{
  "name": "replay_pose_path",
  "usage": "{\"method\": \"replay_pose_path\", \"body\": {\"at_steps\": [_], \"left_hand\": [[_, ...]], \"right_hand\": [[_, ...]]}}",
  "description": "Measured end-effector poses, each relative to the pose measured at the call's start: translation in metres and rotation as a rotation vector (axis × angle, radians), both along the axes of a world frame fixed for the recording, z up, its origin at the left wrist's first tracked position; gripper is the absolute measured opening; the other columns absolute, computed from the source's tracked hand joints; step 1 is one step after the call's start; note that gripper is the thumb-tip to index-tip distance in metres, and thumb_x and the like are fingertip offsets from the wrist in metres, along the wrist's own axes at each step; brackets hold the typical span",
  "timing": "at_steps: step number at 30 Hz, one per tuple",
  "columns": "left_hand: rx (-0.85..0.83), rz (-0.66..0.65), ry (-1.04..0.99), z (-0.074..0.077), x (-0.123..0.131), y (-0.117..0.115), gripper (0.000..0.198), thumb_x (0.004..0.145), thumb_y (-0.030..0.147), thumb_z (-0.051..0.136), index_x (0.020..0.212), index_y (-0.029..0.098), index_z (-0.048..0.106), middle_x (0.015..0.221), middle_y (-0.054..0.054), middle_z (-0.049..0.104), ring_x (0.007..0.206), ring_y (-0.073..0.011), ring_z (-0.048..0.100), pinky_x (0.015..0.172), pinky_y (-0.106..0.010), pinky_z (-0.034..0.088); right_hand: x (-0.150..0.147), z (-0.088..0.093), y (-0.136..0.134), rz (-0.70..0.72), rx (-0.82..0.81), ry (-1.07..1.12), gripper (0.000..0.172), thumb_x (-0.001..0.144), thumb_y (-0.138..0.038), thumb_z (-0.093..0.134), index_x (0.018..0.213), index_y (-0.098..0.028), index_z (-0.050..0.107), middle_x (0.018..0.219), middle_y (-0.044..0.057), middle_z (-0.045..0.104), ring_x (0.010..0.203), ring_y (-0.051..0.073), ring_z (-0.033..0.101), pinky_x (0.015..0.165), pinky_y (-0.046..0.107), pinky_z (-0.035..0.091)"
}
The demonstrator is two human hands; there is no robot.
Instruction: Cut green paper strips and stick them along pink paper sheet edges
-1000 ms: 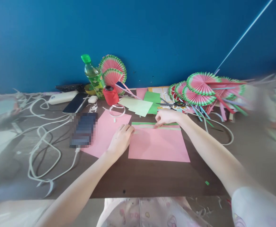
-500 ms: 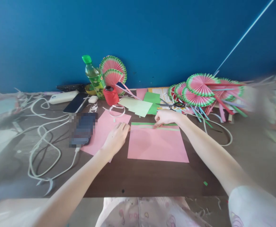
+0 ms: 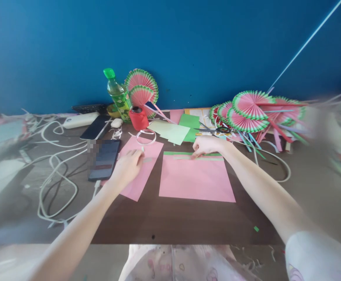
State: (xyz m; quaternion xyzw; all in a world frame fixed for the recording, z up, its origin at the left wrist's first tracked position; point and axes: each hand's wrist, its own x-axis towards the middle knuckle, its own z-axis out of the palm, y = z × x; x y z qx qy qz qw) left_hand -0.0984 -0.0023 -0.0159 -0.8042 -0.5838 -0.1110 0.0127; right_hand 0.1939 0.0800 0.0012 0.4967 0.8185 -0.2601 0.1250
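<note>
A pink sheet of paper (image 3: 198, 179) lies on the table before me, with a green band (image 3: 176, 153) along its far edge. Just below the band runs a narrow pale strip (image 3: 182, 157) that looks like tape. My right hand (image 3: 207, 145) is closed, its fingertips down on that strip. Over a second pink sheet (image 3: 135, 187) on the left is my left hand (image 3: 129, 164), its fingers drawn together. A short, thin pale piece (image 3: 147, 160) shows at its fingertips. A small white bit (image 3: 142, 149) is close to those fingers.
Phones (image 3: 106, 160) and white cables (image 3: 56, 179) lie on the left. Behind stand a green-capped bottle (image 3: 118, 93), a red object (image 3: 138, 118) and pleated paper fans (image 3: 250, 107). Scissors (image 3: 217, 130) rest near green paper (image 3: 188, 123). A green scrap (image 3: 256, 229) lies near the front edge.
My left hand has moved left, away from the near pink sheet and onto the other one. My right hand stays at the strip. The view has shifted slightly.
</note>
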Motion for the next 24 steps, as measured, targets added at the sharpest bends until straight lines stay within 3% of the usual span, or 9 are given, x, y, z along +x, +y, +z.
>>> {"method": "replay_pose_path", "body": {"at_steps": [4, 7, 15, 24], "left_hand": [[0.011, 0.164, -0.201, 0.007, -0.002, 0.020, 0.013, 0.081, 0.018, 0.044, 0.085, 0.017, 0.056, 0.087, -0.006, 0.061, 0.081, -0.0193, 0.058, 0.073, -0.029, 0.044], [-0.030, 0.205, -0.236, 0.004, -0.001, 0.033, 0.012, 0.078, 0.020, 0.051, 0.086, 0.015, 0.058, 0.090, -0.007, 0.059, 0.079, -0.0189, 0.058, 0.076, -0.030, 0.044], [-0.083, 0.192, -0.352, -0.007, -0.004, 0.043, 0.013, 0.071, 0.019, 0.057, 0.083, 0.016, 0.060, 0.090, -0.005, 0.057, 0.072, -0.0155, 0.057, 0.072, -0.028, 0.045], [-0.111, 0.102, -0.370, -0.006, -0.009, 0.044, 0.004, 0.072, 0.017, 0.055, 0.072, 0.017, 0.059, 0.080, -0.003, 0.060, 0.066, -0.0142, 0.053, 0.067, -0.027, 0.043]], "right_hand": [[0.001, -0.001, 0.000, -0.001, 0.002, 0.003, 0.040, 0.059, -0.059, 0.061, 0.054, -0.019, 0.058, 0.047, -0.002, 0.049, 0.044, 0.010, 0.040, 0.045, 0.025, 0.025], [0.001, -0.001, 0.000, -0.003, 0.011, 0.001, 0.040, 0.059, -0.058, 0.061, 0.054, -0.019, 0.057, 0.046, -0.003, 0.047, 0.043, 0.009, 0.039, 0.045, 0.025, 0.024], [0.000, 0.000, 0.000, -0.002, 0.001, 0.003, 0.039, 0.059, -0.057, 0.062, 0.052, -0.019, 0.054, 0.046, -0.003, 0.046, 0.043, 0.009, 0.037, 0.044, 0.026, 0.023], [0.000, -0.001, 0.000, 0.004, 0.008, 0.010, 0.038, 0.058, -0.056, 0.062, 0.054, -0.019, 0.056, 0.046, -0.003, 0.048, 0.043, 0.010, 0.040, 0.045, 0.026, 0.025]]}}
